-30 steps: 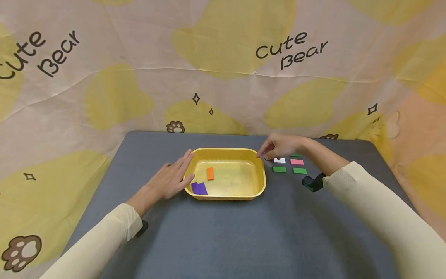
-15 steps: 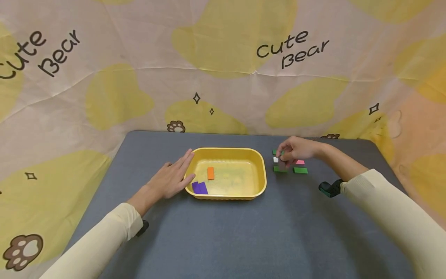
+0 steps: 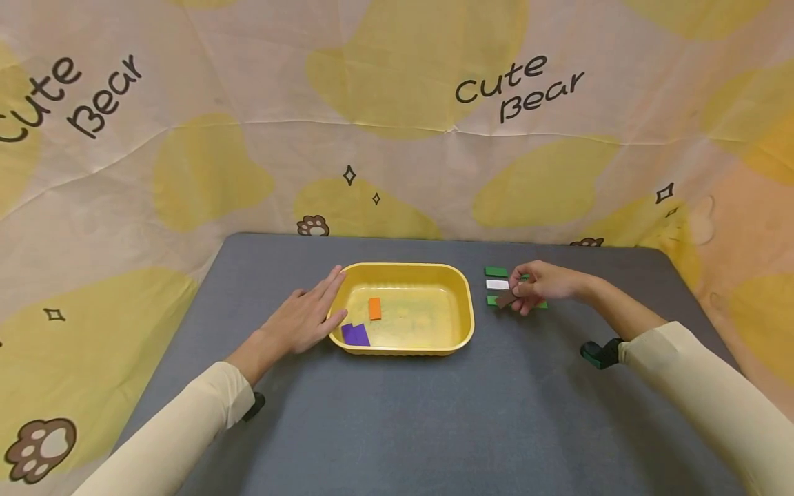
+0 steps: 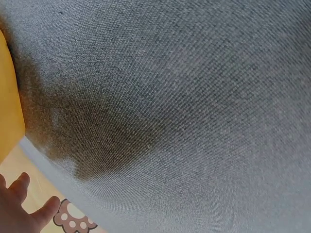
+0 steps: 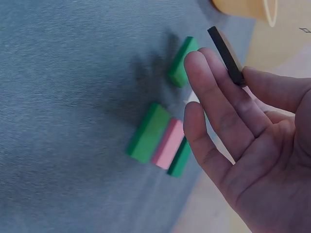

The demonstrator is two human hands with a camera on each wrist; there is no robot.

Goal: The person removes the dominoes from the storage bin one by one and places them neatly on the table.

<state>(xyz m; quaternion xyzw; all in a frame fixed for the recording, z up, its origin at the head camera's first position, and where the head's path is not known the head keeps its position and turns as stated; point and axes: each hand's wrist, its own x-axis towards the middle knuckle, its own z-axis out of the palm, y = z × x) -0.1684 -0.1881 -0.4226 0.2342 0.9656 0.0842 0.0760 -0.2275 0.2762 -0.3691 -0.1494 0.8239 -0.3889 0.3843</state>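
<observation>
My right hand (image 3: 538, 288) pinches a brown domino block (image 3: 505, 300) between thumb and fingers, above the group of blocks right of the tray. In the right wrist view this block (image 5: 226, 56) shows its dark narrow side, and the other fingers extend below it. Beneath the hand lie a white block (image 3: 497, 284), green blocks (image 3: 495, 272) and a pink block (image 5: 168, 144), partly covered by the hand in the head view. My left hand (image 3: 304, 313), fingers straight, rests at the left rim of the yellow plastic tray (image 3: 403, 350).
Inside the tray lie an orange block (image 3: 375, 308) and two purple blocks (image 3: 356, 335), one overlapping the other. The grey table (image 3: 397, 420) reaches back to a patterned cloth (image 3: 397, 158) hanging behind it.
My right hand has moved right from the tray's right rim to over the blocks, holding the brown block. The white block and a back green block are now uncovered. My left hand stays still.
</observation>
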